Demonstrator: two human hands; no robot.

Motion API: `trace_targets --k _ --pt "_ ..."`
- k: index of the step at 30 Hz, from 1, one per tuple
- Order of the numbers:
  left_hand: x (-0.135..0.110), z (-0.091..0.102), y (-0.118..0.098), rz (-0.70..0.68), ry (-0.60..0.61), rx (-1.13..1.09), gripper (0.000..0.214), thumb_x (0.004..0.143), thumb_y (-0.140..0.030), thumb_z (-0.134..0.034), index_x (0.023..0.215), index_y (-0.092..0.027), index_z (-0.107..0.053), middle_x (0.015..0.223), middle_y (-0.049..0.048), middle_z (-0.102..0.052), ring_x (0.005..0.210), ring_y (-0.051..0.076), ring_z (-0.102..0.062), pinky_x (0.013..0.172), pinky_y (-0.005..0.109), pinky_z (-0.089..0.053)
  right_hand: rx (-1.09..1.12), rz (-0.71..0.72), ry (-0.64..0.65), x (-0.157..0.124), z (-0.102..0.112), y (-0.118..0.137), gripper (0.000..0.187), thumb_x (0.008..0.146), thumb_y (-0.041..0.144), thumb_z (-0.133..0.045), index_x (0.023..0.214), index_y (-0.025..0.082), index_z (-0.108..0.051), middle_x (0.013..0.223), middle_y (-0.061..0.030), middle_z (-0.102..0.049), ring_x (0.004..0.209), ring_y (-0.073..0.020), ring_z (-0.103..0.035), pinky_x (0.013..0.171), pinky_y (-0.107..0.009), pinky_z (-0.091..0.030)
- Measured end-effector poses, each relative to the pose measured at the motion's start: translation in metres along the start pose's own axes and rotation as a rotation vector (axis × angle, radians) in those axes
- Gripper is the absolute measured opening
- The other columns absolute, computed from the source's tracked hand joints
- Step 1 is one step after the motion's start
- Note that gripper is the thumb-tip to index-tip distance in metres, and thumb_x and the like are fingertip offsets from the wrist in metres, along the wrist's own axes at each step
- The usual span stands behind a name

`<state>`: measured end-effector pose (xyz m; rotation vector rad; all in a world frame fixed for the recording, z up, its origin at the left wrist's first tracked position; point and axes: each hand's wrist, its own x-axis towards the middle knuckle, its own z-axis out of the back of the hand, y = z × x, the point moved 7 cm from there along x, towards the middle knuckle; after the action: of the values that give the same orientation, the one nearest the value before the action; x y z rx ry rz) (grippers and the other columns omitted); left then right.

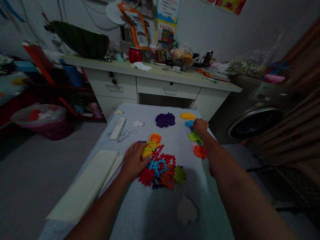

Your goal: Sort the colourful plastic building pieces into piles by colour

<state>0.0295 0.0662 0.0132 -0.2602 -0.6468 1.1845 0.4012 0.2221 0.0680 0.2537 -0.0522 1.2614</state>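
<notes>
Fingers [140,146] of the left hand [133,159] lie parted against yellow pieces [148,153] in a mixed pile [168,178]; whether they grip any, I cannot tell. Both arms [231,180] stretch forward, left palm downward. The right hand [200,126] bends its fingers at a blue pile [189,124], their closure unclear. Flat, notched pieces fill the mixed pile, mid-worktop [130,206], below a purple pile [165,120].

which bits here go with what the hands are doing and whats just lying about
Apparently in use:
- mixed toothed pieces
- purple pile
- yellow pile
- blue pieces
- green pieces
- orange pieces

Lying about:
- long white object
- red cup
- orange pouch
</notes>
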Motion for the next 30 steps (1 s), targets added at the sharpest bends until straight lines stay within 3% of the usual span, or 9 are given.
trace_targets --k 3,7,9,13,16,22,30 --pt "0.0 0.001 -0.001 0.0 -0.007 0.001 0.051 0.087 -0.05 -0.054 0.129 -0.022 -0.055 0.132 0.0098 -0.06 0.129 0.032 -0.047 0.11 0.051 -0.037 0.04 0.03 -0.016 -0.006 0.007 0.006 0.017 0.079 0.02 -0.069 0.094 0.012 -0.066 0.111 -0.0221 -0.061 0.112 -0.0357 -0.05 0.088 -0.05 -0.035" --pt "0.001 0.001 -0.001 0.007 0.002 -0.003 0.052 0.085 -0.049 -0.056 0.129 -0.022 -0.055 0.132 0.0098 -0.06 0.129 0.032 -0.047 0.109 0.052 -0.037 0.151 0.068 -0.055 -0.028 0.017 0.025 0.017 0.08 0.021 -0.066 0.096 0.016 -0.067 0.114 -0.0178 -0.06 0.113 -0.0341 -0.05 0.092 -0.048 -0.038" --pt "0.001 0.001 -0.001 0.011 0.009 -0.007 0.052 0.085 -0.049 -0.056 0.129 -0.022 -0.055 0.133 0.0096 -0.06 0.13 0.033 -0.046 0.109 0.053 -0.037 0.242 0.165 -0.025 -0.046 0.015 0.044 0.018 0.08 0.022 -0.065 0.098 0.018 -0.067 0.115 -0.0145 -0.061 0.113 -0.0316 -0.052 0.096 -0.046 -0.039" --pt "0.001 0.001 -0.002 0.025 0.029 -0.016 0.052 0.085 -0.047 -0.055 0.131 -0.023 -0.055 0.134 0.0093 -0.06 0.132 0.034 -0.043 0.109 0.056 -0.036 0.439 0.49 0.165 -0.096 -0.004 0.096 0.016 0.081 0.022 -0.063 0.097 0.02 -0.066 0.108 -0.008 -0.066 0.106 -0.0234 -0.058 0.1 -0.041 -0.04" --pt "0.001 0.002 -0.003 0.026 0.031 -0.021 0.05 0.087 -0.045 -0.053 0.132 -0.024 -0.055 0.134 0.0079 -0.061 0.133 0.034 -0.042 0.11 0.056 -0.035 0.505 0.604 0.236 -0.127 -0.016 0.125 0.023 0.082 0.022 -0.062 0.105 0.022 -0.066 0.115 -0.0069 -0.067 0.109 -0.0224 -0.058 0.102 -0.041 -0.039" --pt "0.001 0.001 -0.003 0.025 0.045 -0.024 0.046 0.089 -0.043 -0.049 0.131 -0.023 -0.056 0.134 0.006 -0.061 0.136 0.034 -0.039 0.111 0.055 -0.034 0.51 0.609 0.271 -0.149 -0.036 0.154 0.05 0.083 0.015 -0.056 0.133 0.021 -0.054 0.136 -0.0101 -0.057 0.124 -0.0241 -0.049 0.108 -0.043 -0.034" --pt "0.0 0.0 -0.002 0.028 0.034 -0.035 0.043 0.089 -0.039 -0.05 0.13 -0.026 -0.056 0.133 0.0049 -0.062 0.136 0.033 -0.04 0.11 0.055 -0.035 0.572 0.6 0.281 -0.151 -0.04 0.151 0.041 0.077 0.019 -0.068 0.118 0.02 -0.062 0.114 -0.0085 -0.06 0.11 -0.0229 -0.053 0.101 -0.04 -0.041"
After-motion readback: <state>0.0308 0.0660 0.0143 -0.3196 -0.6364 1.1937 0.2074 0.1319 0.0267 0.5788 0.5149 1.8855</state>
